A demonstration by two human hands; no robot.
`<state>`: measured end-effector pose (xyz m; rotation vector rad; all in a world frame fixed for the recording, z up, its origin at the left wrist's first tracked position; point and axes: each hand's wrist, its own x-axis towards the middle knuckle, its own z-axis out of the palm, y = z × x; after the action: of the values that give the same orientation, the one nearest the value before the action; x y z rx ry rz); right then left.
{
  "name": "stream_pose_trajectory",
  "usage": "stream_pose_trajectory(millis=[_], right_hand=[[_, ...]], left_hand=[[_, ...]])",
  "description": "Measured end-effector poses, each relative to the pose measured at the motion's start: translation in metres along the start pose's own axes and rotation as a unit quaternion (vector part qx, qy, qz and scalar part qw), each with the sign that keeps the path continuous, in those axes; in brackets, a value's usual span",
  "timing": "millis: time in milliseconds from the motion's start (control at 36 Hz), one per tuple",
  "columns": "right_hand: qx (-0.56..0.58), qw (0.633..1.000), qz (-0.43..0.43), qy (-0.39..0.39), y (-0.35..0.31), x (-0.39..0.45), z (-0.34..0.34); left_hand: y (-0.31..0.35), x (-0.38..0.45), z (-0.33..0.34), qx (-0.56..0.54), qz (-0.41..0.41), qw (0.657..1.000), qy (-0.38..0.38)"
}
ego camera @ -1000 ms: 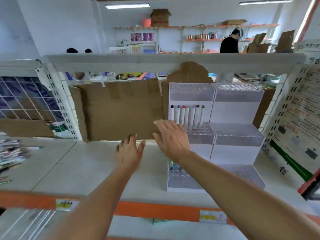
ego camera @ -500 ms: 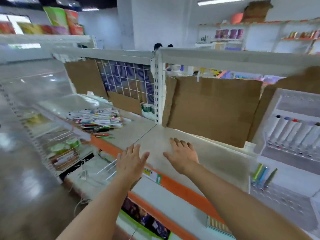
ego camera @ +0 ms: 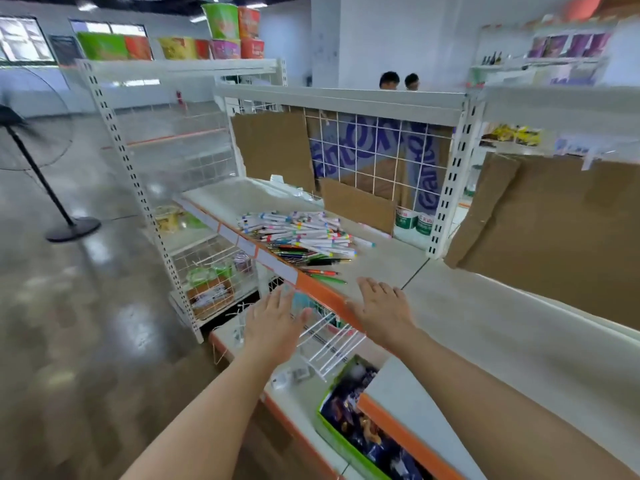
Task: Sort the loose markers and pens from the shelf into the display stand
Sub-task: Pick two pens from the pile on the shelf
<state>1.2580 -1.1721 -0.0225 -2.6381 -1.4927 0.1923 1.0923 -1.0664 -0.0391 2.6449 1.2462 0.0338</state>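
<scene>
Glossy grey floor (ego camera: pixel 86 323) left of fingers; fan stand (ego camera: pixel 52 202) far left; white walls (ego camera: pixel 398 36); cardboard panels (ego camera: pixel 554 220) beyond.

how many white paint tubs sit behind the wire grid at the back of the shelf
2: one tub and another tub touching on its right, both beside the upright post. More may be hidden behind the cardboard.
</scene>
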Motion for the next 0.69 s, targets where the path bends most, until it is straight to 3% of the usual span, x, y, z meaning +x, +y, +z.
stream_pose_trajectory(millis=[417,695], right_hand=[[-0.054,0.998,0.024,0.001,-0.024,0.114,0.023],[-0.055,0.996,-0.065,-0.022,-0.021,0.183,0.037]], left_hand=[[-0.045,0.083,0.018,-0.036,-0.014,0.999,-0.026],[-0.04,0.155,0.008,-0.062,-0.012,0.998,-0.013]])
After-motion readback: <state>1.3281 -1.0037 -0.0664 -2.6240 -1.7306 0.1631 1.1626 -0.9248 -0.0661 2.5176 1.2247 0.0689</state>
